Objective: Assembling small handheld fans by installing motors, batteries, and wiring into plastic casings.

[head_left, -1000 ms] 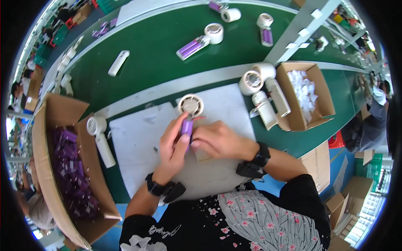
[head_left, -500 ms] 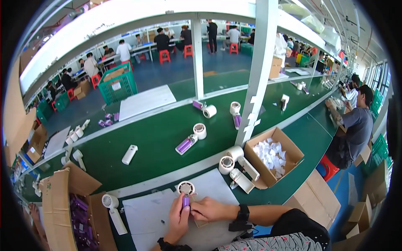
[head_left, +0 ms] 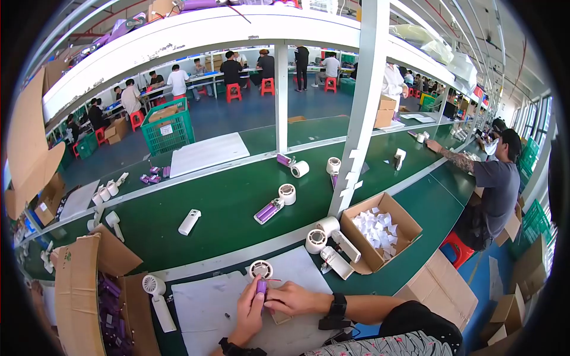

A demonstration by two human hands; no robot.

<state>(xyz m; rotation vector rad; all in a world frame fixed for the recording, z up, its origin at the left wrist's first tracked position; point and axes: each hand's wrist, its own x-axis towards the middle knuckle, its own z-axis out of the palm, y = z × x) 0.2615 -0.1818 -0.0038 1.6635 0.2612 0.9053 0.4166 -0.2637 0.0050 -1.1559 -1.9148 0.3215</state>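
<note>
My left hand [head_left: 249, 310] is closed round a purple battery pack [head_left: 262, 287], its thumb lying along the near face. Against the pack's right side, my right hand [head_left: 293, 298] has its fingers pinched; whatever they grip is hidden. Just beyond the pack is the round white head of a small handheld fan [head_left: 260, 269], and a thin red wire [head_left: 274, 280] sticks out to the right below it. Both hands are above light grey mats [head_left: 205, 308]. A white handheld fan [head_left: 157, 301] lies left of the mats.
An open carton of purple battery packs [head_left: 77, 296] stands at left. On the right are a box of white paper pieces [head_left: 363, 261], an open fan shell [head_left: 336, 263] and a metal post [head_left: 361, 118]. More fan parts [head_left: 269, 210] lie on the green belt. A co-worker [head_left: 496, 184] sits at right.
The view has tilted slightly upward. My hands keep nearly the same hold on the battery pack. The co-worker at right now stretches an arm across toward fan parts on the belt.
</note>
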